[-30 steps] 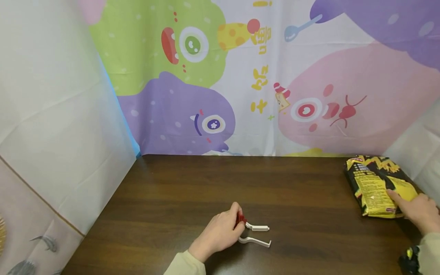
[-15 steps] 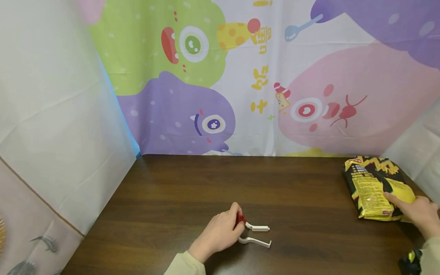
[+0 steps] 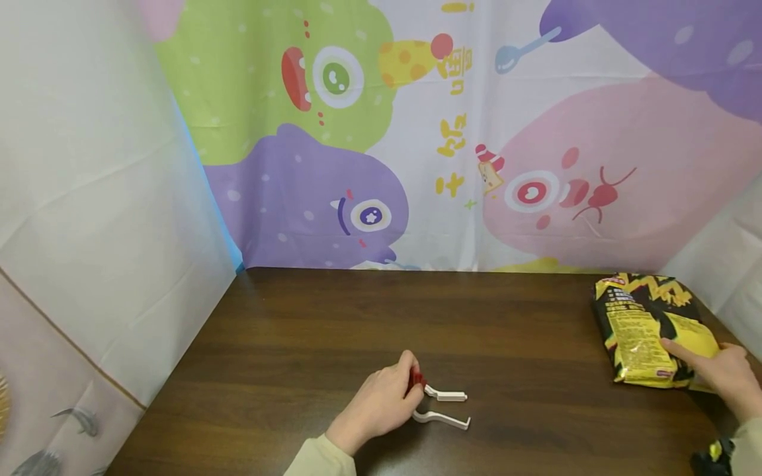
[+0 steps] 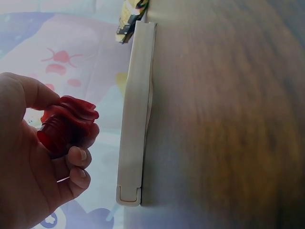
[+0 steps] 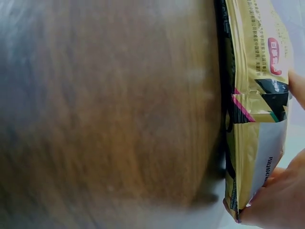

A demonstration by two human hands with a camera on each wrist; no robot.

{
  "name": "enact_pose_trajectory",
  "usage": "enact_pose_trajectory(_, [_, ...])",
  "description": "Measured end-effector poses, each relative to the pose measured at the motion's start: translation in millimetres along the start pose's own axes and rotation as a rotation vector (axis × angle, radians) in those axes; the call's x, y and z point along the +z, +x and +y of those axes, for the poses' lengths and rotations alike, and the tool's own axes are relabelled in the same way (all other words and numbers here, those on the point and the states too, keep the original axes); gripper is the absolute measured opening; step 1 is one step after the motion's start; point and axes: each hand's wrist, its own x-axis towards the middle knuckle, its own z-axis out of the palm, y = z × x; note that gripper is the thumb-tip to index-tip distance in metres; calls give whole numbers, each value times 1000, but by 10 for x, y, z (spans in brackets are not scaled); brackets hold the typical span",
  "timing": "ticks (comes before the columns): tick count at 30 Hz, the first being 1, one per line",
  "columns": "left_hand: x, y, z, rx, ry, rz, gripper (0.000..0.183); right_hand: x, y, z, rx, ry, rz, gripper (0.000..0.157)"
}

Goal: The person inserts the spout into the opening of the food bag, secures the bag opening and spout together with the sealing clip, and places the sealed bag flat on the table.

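My left hand [image 3: 381, 398] is low over the middle of the table. Its thumb and fingers pinch a small glossy, dark red ribbed piece [image 4: 71, 125], mostly covered by the hand in the head view. Beside that hand lies a white clip [image 3: 449, 396] with its two arms spread apart; the left wrist view shows its long flat side. On the right, my right hand [image 3: 729, 377] grips the near right corner of a yellow and black snack bag [image 3: 639, 337]. One finger stretches over the bag's top. The bag's near end [image 5: 259, 100] shows folded in the right wrist view.
The dark wooden table [image 3: 333, 317] meets a cartoon-printed curtain [image 3: 440, 218] at the back. Pale sheets hang on the left [image 3: 119, 198] and right. A black object with a yellow-green mark [image 3: 711, 456] shows by the right sleeve.
My right hand and the snack bag have shifted slightly toward me and to the left. The left hand, red piece and white clip look unmoved.
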Motion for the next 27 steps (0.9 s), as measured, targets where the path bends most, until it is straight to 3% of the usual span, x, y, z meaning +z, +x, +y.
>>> enact_pose_trajectory(8, [-1,1,-3,-2,4,3,10,-5,-11,27,-86,-42,10,103])
enact_pose_trajectory(13, [-5,-1,-5,-1,2,3,10,2,-9,22,-73,-58,22,103])
enact_pose_trajectory(17, [-7,-2,-4,2,5,4,10,18,-15,18,-71,-36,30,103])
enact_pose_trajectory(23, [-10,-6,-4,5,7,7,10,36,-35,41,-137,5,69,97])
enact_pose_trajectory(27, [-5,-1,3,8,11,15,9,42,-34,49,-126,65,30,102])
